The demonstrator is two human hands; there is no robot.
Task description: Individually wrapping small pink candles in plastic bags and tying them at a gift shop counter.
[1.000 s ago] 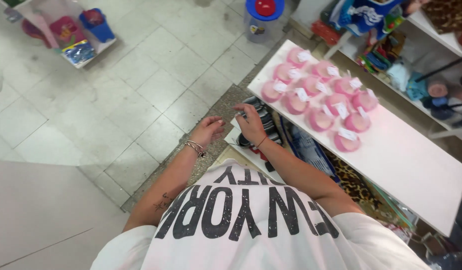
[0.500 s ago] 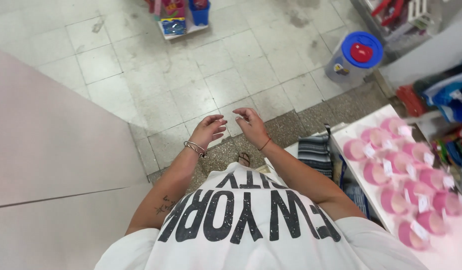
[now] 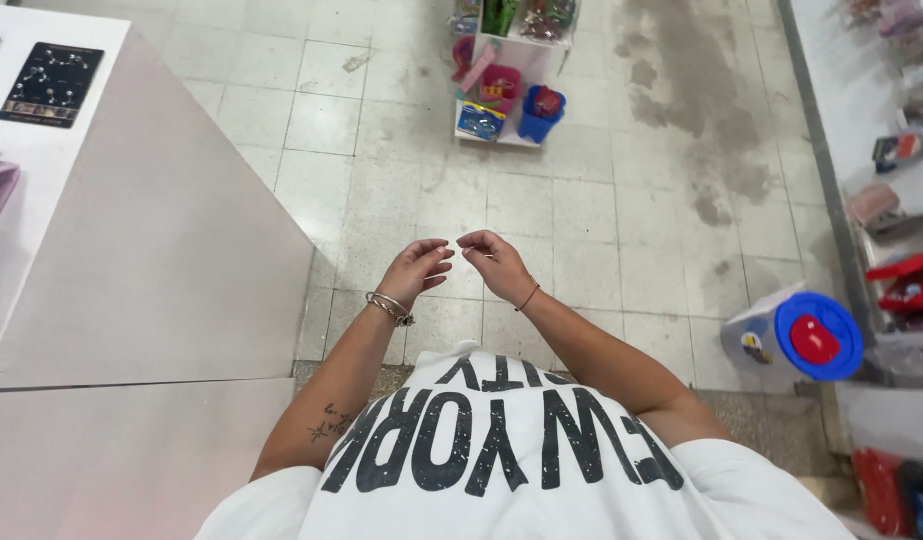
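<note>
Head view, looking straight down: both hands are up in front of the chest over the tiled floor (image 3: 602, 215). The left hand (image 3: 419, 268) and right hand (image 3: 492, 260) are curled in narrow, fingertips bunched and almost meeting. If there's something pinched between them, it's too tiny to see, so I can't tell whether they're holding anything or just closed on air.

The nearest thing is the stack of silver bangles (image 3: 390, 307) on the left wrist, just below the hand. My guess is they're light, stiff metal, smooth and a bit slippery, and loose enough to slide. A fingertip pinch on the band itself, on the top side facing the camera, looks like the spot to grab. There's also a thin cord bracelet (image 3: 528, 297) on the right wrist (that one looks soft and snug).

Around them: a pale counter (image 3: 162, 260) close on the left with a black card of small jewellery (image 3: 52, 85) at its far end. A little stand of colourful bits (image 3: 507, 95) sits well ahead, and a tub with a blue lid (image 3: 794, 337) is off to the right near some shelving.
</note>
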